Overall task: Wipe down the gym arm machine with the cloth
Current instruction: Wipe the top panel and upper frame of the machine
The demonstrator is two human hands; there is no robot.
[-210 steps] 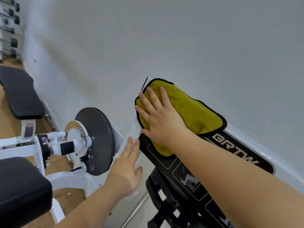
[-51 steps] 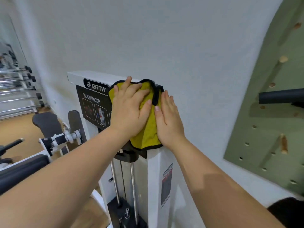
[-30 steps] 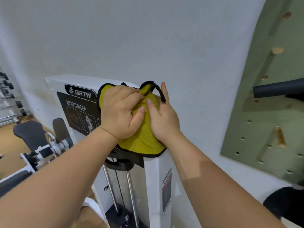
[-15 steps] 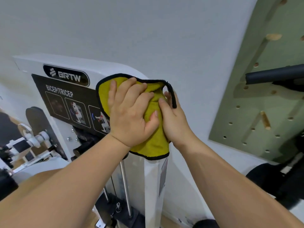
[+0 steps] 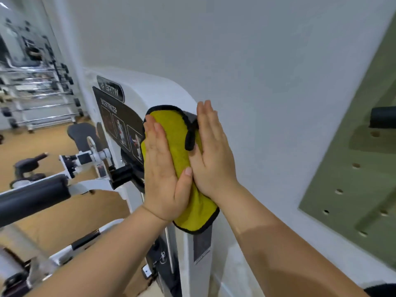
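much of the yellow cloth [image 5: 174, 133] hides under your palms; it wraps the upright corner of the white machine [image 5: 158, 93]. your left hand [image 5: 162, 179] and right hand [image 5: 212, 155] press it flat, fingers straight, gripping nothing. the wall [image 5: 267, 82] stands close at 3 o'clock; the placard [image 5: 120, 123] at 10 o'clock is blurred.

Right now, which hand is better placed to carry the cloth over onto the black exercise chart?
Left, probably. The left hand lies flat on the yellow cloth right beside the black exercise chart, while the right hand presses the cloth on the machine's far side, toward the wall.
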